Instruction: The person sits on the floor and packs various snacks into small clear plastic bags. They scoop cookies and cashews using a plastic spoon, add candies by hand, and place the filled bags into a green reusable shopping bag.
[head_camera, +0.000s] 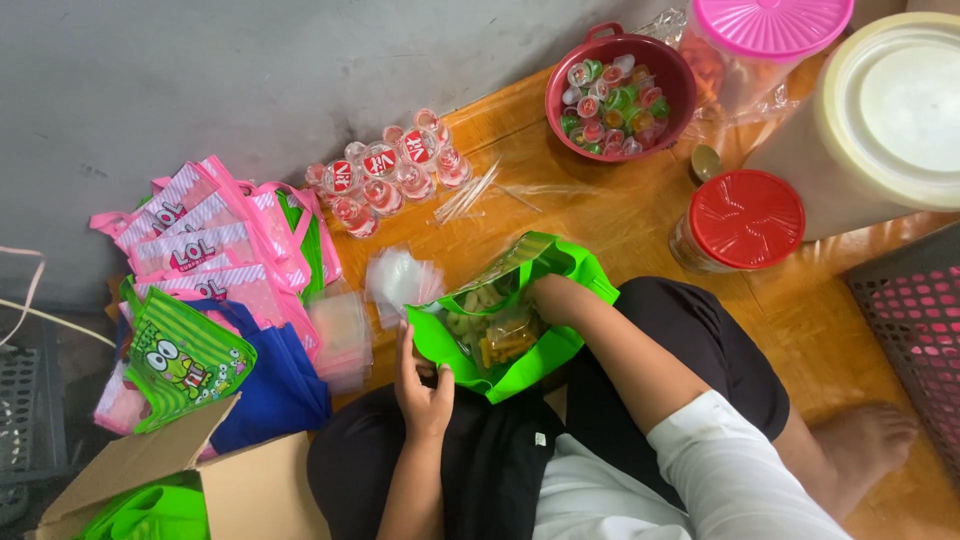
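Observation:
A bright green gift bag (565, 262) with a clear window rests on my lap, holding small packets of snacks (500, 335). My left hand (423, 385) grips the bag's near rim and holds it open. My right hand (555, 298) reaches down inside the bag, its fingers hidden by the bag's wall. A stack of small clear plastic pouches (400, 278) lies just left of the bag.
Pink and green gift bags (215, 250) pile up at left over a blue bag (275, 385), beside a cardboard box (215, 480). Sealed water cups (390, 175) stand behind. A maroon bowl (668, 75) of jelly cups, a red-lidded jar (745, 220), a pink-lidded container (770, 30) and a cream bucket (885, 110) stand at right.

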